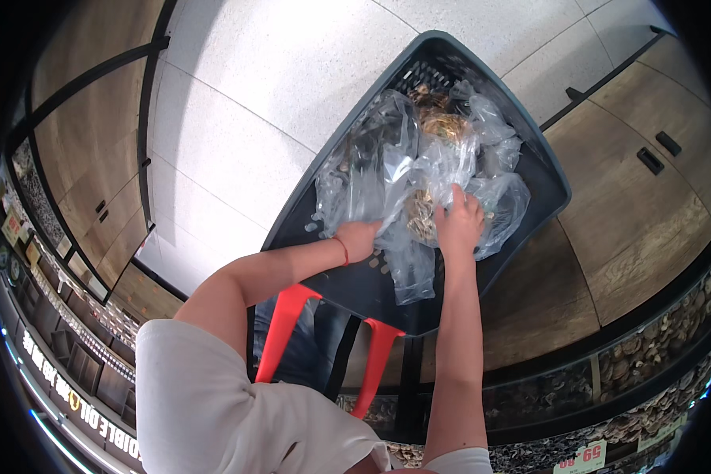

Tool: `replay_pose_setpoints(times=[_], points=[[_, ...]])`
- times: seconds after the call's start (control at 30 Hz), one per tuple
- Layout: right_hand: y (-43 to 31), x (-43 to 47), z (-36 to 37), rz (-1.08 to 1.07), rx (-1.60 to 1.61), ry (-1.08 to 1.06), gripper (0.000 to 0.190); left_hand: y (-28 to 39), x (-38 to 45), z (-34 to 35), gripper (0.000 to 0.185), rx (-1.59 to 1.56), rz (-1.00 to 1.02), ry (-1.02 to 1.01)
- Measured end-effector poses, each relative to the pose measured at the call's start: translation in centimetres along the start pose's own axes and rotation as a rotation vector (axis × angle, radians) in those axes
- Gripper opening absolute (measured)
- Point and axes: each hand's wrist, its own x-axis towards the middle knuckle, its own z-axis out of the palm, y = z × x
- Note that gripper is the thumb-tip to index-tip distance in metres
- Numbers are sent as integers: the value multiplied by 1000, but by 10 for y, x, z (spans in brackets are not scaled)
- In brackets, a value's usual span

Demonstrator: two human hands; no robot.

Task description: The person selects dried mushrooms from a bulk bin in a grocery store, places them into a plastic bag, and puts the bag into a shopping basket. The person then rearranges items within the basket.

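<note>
A dark grey plastic shopping basket (308, 172) with red handles (287, 323) holds several clear plastic bags. My left hand (358, 240), with a red cord on the wrist, pinches the edge of a clear plastic bag (394, 172) at the basket's left. My right hand (461, 222) rests on the plastic beside a bag of tan dried food (419, 216), fingers spread; whether they grip the film is hidden. Farther in lies another bundle of golden-brown dried food (444, 127), partly covered by film. A loose bag end (413, 278) hangs towards me.
Wood-fronted cabinets (634, 195) stand at the right, and another wooden display unit (101, 148) at the left. Pale floor tiles (243, 118) stretch beyond the basket. Bins of dried mushrooms (646, 361) with price tags (580, 457) line the lower right.
</note>
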Motion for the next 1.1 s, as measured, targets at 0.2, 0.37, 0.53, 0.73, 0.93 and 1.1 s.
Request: replay_pose_setpoints(times=[0.2, 0.37, 0.53, 0.73, 0.93, 1.1], points=[[22, -7, 27, 82, -58, -78, 20, 33, 36, -83, 17, -768, 186, 656], [17, -52, 20, 179, 77, -255, 17, 94, 57, -158, 15, -936, 504, 941], [13, -83, 31, 251, 214, -408, 21, 112, 89, -177, 16, -823, 613, 1202], [7, -102, 47, 284, 298, -537, 22, 71, 101, -162, 17, -1284, 489, 1168], [-7, -118, 25, 238, 353, -698, 22, 79, 24, -168, 17, -814, 561, 1334], [-16, -134, 28, 243, 348, -624, 21, 55, -21, -131, 17, -385, 536, 979]])
